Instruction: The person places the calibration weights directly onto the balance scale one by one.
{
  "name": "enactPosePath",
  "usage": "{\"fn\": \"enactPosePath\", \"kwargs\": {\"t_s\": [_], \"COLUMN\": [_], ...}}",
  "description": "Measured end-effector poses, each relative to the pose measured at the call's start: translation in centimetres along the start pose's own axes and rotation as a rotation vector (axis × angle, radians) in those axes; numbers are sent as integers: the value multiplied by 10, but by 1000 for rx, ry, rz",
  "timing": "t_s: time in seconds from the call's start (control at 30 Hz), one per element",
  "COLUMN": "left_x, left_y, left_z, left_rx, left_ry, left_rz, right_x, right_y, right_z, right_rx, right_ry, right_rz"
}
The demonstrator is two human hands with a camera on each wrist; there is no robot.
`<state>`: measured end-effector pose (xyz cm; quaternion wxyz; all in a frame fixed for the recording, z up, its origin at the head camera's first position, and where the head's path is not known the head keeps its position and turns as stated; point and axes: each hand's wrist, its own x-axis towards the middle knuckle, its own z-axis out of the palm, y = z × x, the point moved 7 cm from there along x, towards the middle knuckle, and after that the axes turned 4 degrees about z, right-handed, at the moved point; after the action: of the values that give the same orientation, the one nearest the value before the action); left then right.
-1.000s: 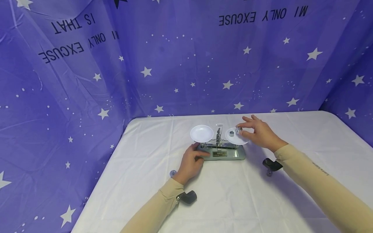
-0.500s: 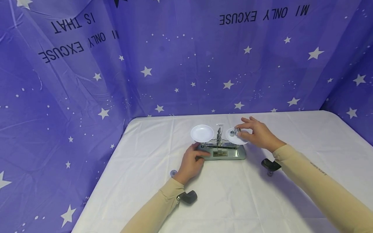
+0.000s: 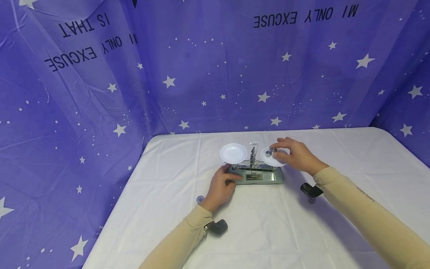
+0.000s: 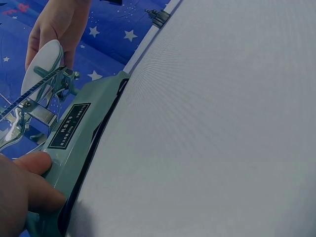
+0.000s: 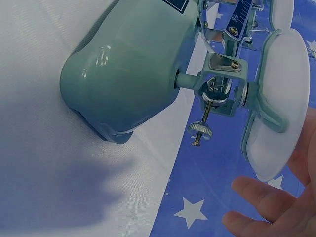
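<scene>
A balance scale with a green base (image 3: 273,178) stands on the table, its two white pans side by side. My left hand (image 3: 220,188) grips the left end of the base, with the thumb and a finger on the green casing (image 4: 81,111) in the left wrist view. Over the right pan (image 3: 276,162), my right hand (image 3: 300,154) pinches a small metal weight (image 3: 273,150) between thumb and finger. Close beside it in that pan sits another metal weight (image 3: 268,153). The left pan (image 3: 233,153) bears nothing. In the right wrist view, the pan's underside (image 5: 284,103) hides the weights.
A white cloth covers the table (image 3: 262,224), and a purple curtain (image 3: 215,67) with stars hangs behind and at both sides. A dark clip (image 4: 158,18) sits at the table edge in the left wrist view. Black wrist cameras hang under both sleeves.
My right hand has moved slightly left with the weight, closing the gap to the other weight in the right pan. My left hand stays on the base.
</scene>
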<state>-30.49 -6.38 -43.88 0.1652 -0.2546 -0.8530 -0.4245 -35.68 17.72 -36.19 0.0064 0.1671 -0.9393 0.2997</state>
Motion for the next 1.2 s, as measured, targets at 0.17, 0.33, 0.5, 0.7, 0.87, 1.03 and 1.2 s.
{"fn": "enactPosePath", "kwargs": {"t_s": [0.17, 0.33, 0.5, 0.7, 0.87, 1.03, 1.2], "left_x": [0, 0, 0, -1, -1, -1, -1], "left_y": [1, 1, 2, 2, 1, 1, 1], "left_z": [0, 0, 0, -1, 0, 0, 0], "left_rx": [-1, -8, -10, -12, -20, -21, -24], "left_ry": [2, -2, -8, -10, -12, -12, -9], "left_rz": [-6, -9, -10, -18, -25, -20, -19], "right_x": [0, 0, 0, 0, 0, -3, -9], "right_y": [0, -2, -3, -3, -3, -2, 3], "right_z": [1, 1, 1, 2, 2, -2, -10], "right_rx": [0, 4, 3, 5, -1, -9, -20], "right_ry": [-6, -10, -13, -14, -15, 1, 10], "right_rz": [7, 7, 6, 11, 18, 20, 34]}}
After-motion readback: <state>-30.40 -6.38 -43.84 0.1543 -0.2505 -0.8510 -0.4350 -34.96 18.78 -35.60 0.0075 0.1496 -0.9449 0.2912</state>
